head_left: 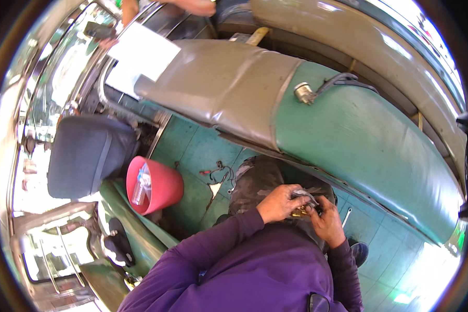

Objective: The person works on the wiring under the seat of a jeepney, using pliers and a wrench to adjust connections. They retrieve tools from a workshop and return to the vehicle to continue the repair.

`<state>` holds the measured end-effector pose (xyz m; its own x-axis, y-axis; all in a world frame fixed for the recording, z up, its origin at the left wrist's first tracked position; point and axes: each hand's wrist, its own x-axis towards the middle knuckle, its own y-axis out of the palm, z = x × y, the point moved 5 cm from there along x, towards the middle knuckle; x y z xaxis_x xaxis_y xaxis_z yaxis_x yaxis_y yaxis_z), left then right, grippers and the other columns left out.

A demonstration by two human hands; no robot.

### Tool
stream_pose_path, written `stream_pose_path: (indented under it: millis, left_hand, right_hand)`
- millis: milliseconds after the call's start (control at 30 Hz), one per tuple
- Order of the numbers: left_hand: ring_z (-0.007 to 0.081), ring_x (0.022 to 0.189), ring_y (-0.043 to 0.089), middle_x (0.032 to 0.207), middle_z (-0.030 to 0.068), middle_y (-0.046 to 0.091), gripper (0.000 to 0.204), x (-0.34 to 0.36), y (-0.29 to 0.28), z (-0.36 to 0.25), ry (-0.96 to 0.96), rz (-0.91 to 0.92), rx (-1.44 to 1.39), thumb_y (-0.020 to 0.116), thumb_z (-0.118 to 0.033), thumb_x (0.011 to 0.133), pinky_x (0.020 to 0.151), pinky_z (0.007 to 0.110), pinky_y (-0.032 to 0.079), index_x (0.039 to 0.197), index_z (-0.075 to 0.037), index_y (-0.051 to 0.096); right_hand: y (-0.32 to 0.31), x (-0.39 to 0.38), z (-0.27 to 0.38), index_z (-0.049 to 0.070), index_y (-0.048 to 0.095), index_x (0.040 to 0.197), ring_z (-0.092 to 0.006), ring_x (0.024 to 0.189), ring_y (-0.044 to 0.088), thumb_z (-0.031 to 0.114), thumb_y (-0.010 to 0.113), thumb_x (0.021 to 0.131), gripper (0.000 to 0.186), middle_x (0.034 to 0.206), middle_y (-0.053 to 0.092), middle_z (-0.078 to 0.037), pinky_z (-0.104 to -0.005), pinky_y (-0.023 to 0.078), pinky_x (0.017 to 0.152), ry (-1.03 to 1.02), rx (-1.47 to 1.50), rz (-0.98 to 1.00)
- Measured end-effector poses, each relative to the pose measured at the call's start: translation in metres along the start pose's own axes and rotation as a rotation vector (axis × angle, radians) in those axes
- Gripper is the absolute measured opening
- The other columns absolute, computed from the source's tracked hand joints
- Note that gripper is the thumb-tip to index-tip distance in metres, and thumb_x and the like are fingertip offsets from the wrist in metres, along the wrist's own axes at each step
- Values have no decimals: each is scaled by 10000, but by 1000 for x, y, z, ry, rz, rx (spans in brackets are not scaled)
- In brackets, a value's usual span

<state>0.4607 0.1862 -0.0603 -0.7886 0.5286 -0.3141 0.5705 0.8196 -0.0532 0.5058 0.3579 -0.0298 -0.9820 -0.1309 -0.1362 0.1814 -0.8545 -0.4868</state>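
Note:
Above my lap, my left hand (280,204) and my right hand (326,221) both grip a small part with silvery and brass-yellow metal (299,212). My fingers cover much of it, so its exact kind does not show. Left fingers curl over its top side, and the right thumb and fingers pinch its right end. On the green seat ahead lies a short metal cylinder (303,93) with a black cable (338,80) beside it, apart from my hands.
A long brown-and-green bench seat (229,83) runs across in front of me. On the teal floor lie tangled wires (217,174) and a wrench (347,217). A pink bucket (164,187) holds a plastic bottle. Another person's hand (197,6) shows at the top.

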Motion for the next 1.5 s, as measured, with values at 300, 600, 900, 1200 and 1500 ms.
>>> stream_pose_path:
  millis: [300, 600, 900, 1200, 1500]
  left_hand:
    - [72, 820, 626, 944, 22, 728, 314, -21, 21, 60, -204, -77, -725, 702, -324, 1003, 726, 275, 520, 1065, -17, 727]
    - [214, 789, 660, 890, 159, 740, 368, -2, -5, 59, -32, -227, -228, 634, -318, 1025, 774, 370, 522, 1048, 44, 695]
    - [164, 731, 624, 787, 125, 697, 320, 18, -8, 99, -79, -152, -280, 608, -243, 988, 669, 382, 502, 956, 66, 684]
    - [198, 677, 661, 751, 90, 679, 233, 27, -9, 124, -286, -96, -591, 629, -162, 970, 605, 374, 526, 858, 32, 693]
    - [270, 902, 735, 917, 84, 683, 254, 14, 11, 103, -581, 119, -1046, 576, -328, 1060, 747, 450, 646, 1031, -77, 594]
  right_hand:
    - [38, 9, -23, -31, 654, 915, -113, 657, 536, 338, 554, 1075, 414, 652, 568, -39, -349, 444, 591, 149, 199, 158]
    - [42, 32, -13, -36, 659, 941, -273, 670, 598, 302, 555, 1059, 373, 724, 638, -146, -413, 468, 636, 29, -122, 0]
    - [59, 57, -44, -40, 676, 1005, -437, 805, 645, 266, 562, 1031, 327, 848, 676, -254, -466, 500, 737, 102, -145, 273]
    - [85, 40, 44, 24, 613, 886, -416, 753, 658, 173, 630, 956, 166, 802, 655, -212, -495, 521, 667, -410, -420, 129]
    - [34, -11, -20, -21, 611, 906, -371, 700, 602, 197, 635, 985, 233, 742, 601, -200, -427, 479, 654, 48, -80, -19]
